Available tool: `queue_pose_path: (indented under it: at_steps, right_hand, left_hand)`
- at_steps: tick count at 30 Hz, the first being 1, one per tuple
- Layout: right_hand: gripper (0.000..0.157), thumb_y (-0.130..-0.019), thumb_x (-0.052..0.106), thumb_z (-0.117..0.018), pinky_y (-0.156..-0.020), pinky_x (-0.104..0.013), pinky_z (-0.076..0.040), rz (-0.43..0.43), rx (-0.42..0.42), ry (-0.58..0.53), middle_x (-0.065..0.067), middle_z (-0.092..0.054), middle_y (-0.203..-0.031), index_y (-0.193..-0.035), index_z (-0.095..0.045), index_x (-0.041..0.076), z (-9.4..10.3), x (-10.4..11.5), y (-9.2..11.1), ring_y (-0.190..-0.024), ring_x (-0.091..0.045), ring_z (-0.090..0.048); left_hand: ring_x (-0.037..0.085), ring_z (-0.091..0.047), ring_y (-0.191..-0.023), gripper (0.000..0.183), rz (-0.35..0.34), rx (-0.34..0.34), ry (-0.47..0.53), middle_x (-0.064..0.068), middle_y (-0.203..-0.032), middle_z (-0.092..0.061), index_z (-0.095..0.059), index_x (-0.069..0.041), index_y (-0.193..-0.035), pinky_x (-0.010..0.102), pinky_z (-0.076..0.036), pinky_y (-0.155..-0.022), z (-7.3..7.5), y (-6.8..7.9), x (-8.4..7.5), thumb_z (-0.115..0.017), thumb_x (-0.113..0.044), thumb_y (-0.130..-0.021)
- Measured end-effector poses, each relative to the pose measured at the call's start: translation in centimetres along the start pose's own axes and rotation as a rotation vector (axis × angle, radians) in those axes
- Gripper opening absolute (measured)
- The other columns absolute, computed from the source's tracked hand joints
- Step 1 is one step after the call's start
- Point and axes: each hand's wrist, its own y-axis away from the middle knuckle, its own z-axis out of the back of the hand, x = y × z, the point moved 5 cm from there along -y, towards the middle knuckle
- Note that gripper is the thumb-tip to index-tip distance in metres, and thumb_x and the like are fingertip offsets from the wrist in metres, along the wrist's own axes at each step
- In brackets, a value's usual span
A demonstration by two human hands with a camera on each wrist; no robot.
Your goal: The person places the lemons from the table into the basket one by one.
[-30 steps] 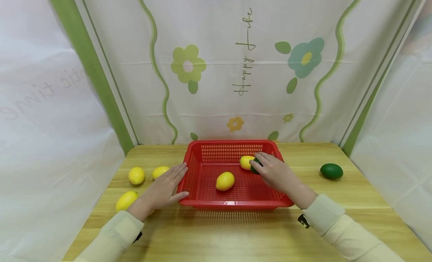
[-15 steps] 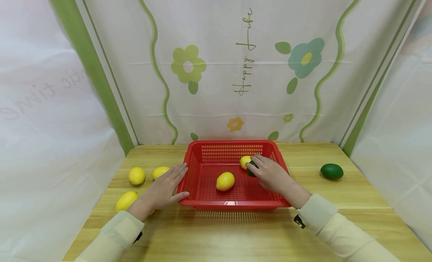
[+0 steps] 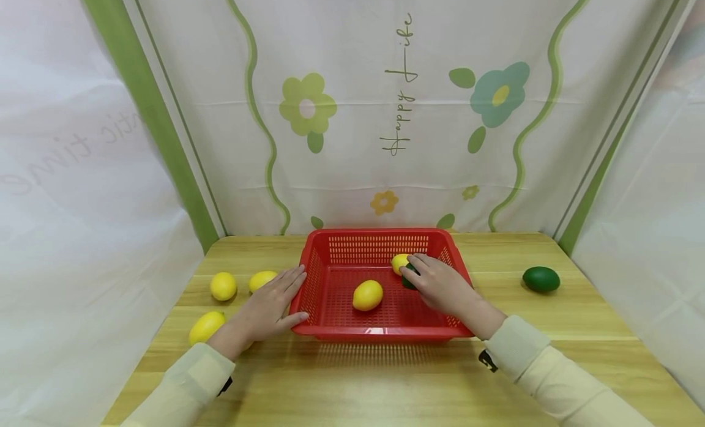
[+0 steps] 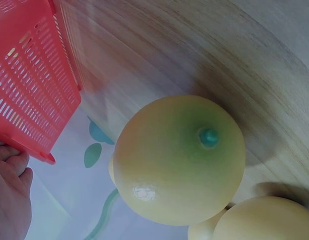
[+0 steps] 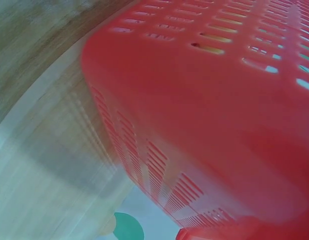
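My left hand rests on the left rim of a red plastic basket, fingers straight and thumb apart near the front corner. My right hand reaches over the basket's right side and grips a dark green oval fruit, mostly covered by the fingers. Directly behind that fruit lies a lemon, partly overlapped by the fingertips. Another lemon sits on the basket floor towards the front. In the right wrist view the basket wall hides the right hand and what it holds.
Left of the basket, several lemons lie on the wooden table, including one lemon at the back and a large-looking lemon close to the left wrist camera. A second dark green fruit lies on the right. A printed curtain hangs behind.
My right hand has shifted slightly left and forward in the basket with the dark green fruit, closer in front of the rear lemon. The left hand has stayed on the rim.
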Motion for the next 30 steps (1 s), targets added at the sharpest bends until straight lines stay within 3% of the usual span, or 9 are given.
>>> queue_pose_path:
  at_steps: [12, 22, 30]
  right_hand:
    - [0.052, -0.074, 0.017, -0.084, -0.089, -0.042, -0.053, -0.001, 0.018, -0.015, -0.019, -0.061, -0.116, -0.119, -0.058, 0.008, -0.08, 0.02, -0.23, -0.103, -0.033, -0.061]
    - [0.058, -0.072, 0.017, -0.087, -0.086, -0.042, -0.054, 0.003, 0.030, -0.041, -0.018, -0.060, -0.115, -0.121, -0.058, 0.009, -0.12, 0.09, -0.20, -0.101, -0.032, -0.061]
    - [0.065, -0.069, 0.017, -0.088, -0.086, -0.042, -0.054, 0.020, 0.046, -0.055, -0.018, -0.059, -0.114, -0.125, -0.057, 0.007, -0.04, 0.19, -0.04, -0.100, -0.032, -0.060]
  left_hand:
    - [0.032, -0.029, -0.141, 0.080, 0.001, 0.002, -0.004, 0.019, -0.154, -0.030, -0.034, 0.006, -0.147, 0.046, -0.025, -0.114, 0.03, 0.00, 0.00, -0.053, -0.051, -0.095]
    - [0.031, -0.029, -0.141, 0.079, 0.001, -0.006, 0.006, 0.019, -0.154, -0.031, -0.035, 0.006, -0.147, 0.045, -0.024, -0.114, -0.06, -0.03, -0.03, -0.058, -0.048, -0.094]
    - [0.031, -0.028, -0.142, 0.080, -0.002, 0.002, -0.003, 0.019, -0.154, -0.029, -0.033, 0.006, -0.148, 0.045, -0.023, -0.115, -0.04, 0.04, 0.02, -0.051, -0.052, -0.096]
